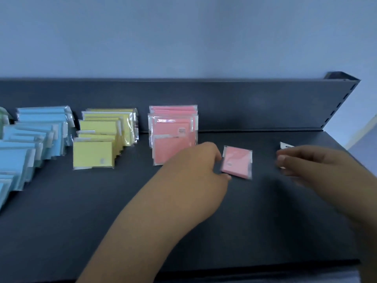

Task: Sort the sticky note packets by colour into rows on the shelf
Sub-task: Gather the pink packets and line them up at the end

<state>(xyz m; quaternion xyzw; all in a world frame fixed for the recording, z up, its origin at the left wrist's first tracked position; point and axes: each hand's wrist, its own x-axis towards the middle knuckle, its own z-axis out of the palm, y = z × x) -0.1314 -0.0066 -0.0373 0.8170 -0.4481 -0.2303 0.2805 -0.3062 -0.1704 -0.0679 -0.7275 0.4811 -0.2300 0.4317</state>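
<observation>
A loose pink sticky note packet (pixel 237 162) lies on the dark shelf (pixel 81 221), right of the pink row (pixel 173 133). My left hand (pixel 195 166) pinches its left edge between thumb and fingers. My right hand (pixel 312 166), blurred, is further right with its fingers curled round a clear-wrapped packet (pixel 285 145). Only a pale corner of that packet shows, and its colour is hidden. The yellow row (pixel 102 139) and the blue row (pixel 30 139) stand to the left, running from the back panel toward the front.
A sliver of green packets (pixel 3 117) shows at the far left edge. The shelf's back panel (pixel 255 105) rises behind the rows. Its right end has a slotted upright (pixel 342 99). The front lip (pixel 244 270) runs along the bottom.
</observation>
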